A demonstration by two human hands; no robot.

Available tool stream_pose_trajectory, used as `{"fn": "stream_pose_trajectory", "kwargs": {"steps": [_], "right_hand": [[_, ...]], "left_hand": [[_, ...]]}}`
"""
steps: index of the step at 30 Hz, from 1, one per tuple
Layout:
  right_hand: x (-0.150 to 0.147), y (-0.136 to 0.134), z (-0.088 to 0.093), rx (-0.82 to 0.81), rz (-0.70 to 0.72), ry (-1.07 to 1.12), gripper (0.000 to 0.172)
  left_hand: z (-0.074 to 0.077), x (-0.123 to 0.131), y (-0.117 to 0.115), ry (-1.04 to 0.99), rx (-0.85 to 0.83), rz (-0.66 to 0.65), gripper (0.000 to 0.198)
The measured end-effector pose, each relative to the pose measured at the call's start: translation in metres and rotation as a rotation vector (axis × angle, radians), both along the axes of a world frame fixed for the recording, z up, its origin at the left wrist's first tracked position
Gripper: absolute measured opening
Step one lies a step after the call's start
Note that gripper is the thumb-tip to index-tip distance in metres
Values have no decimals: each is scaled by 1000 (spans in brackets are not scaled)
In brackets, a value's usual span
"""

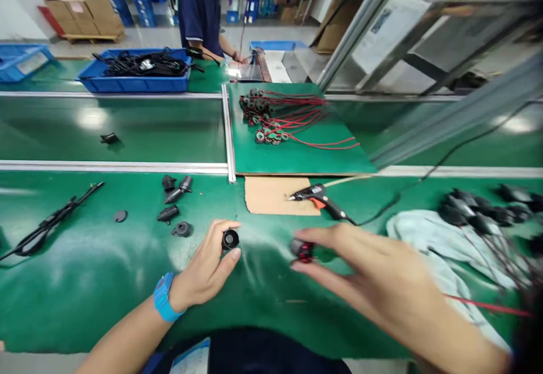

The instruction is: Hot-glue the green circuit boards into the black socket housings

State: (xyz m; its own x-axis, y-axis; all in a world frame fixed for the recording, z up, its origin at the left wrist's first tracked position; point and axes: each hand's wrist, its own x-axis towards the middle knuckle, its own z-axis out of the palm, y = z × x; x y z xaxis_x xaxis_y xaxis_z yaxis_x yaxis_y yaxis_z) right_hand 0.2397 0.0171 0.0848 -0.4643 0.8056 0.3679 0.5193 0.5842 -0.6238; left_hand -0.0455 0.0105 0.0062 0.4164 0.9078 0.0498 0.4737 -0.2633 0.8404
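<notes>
- At 11 o'clock from the wearer, the left hand (207, 269) has its grip clamped on one hollow black plastic cup (230, 239) above the green tabletop (254, 312).
- At 2 o'clock, the right hand (382, 278) pinches one small dark round part with red on it (302, 250), blurred, its grip closed on the edges.
- The step in hand appears to be handling these two pieces, well apart; the next move seems to call for steady fingertips on both.
- Farther, at 11 o'clock: at least three black plastic fittings (168, 213), one round black cap (182, 228), one flat dark disc (120, 216).
- At 1 o'clock, one black glue gun with an orange trigger (311, 192) lies on one tan cardboard sheet (263, 196).
- At 12 o'clock, ring-shaped parts with red wires (271, 134) overlap, uncountable, on one green board (305, 162).
- Beyond, one co-worker in navy (199, 12).
</notes>
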Motion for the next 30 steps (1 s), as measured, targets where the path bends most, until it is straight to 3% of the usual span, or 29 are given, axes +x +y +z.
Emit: {"fn": "stream_pose_trajectory", "kwargs": {"steps": [4, 9, 15, 21, 24, 27, 30], "right_hand": [[-26, -15, -52, -120, -13, 127, 33], [-37, -17, -74, -271, 37, 241, 34], [-30, -16, -79, -371, 163, 294, 32], [-18, -9, -77, -423, 289, 168, 34], [-15, -5, -78, -422, 356, 109, 48], [-10, -3, -77, -398, 331, 96, 61], [-6, -2, -74, -424, 232, 120, 37]], "left_hand": [[-7, 11, -4, -22, -23, -167, 32], [-19, 19, -8, -38, -14, -174, 28], [-19, 18, -8, -26, -137, -180, 23], [-16, 20, -2, -102, -366, -325, 27], [-22, 21, -4, -137, -425, -328, 30], [-27, 20, -6, -208, -481, -286, 35], [-29, 18, -7, -215, -483, -262, 32]]}}
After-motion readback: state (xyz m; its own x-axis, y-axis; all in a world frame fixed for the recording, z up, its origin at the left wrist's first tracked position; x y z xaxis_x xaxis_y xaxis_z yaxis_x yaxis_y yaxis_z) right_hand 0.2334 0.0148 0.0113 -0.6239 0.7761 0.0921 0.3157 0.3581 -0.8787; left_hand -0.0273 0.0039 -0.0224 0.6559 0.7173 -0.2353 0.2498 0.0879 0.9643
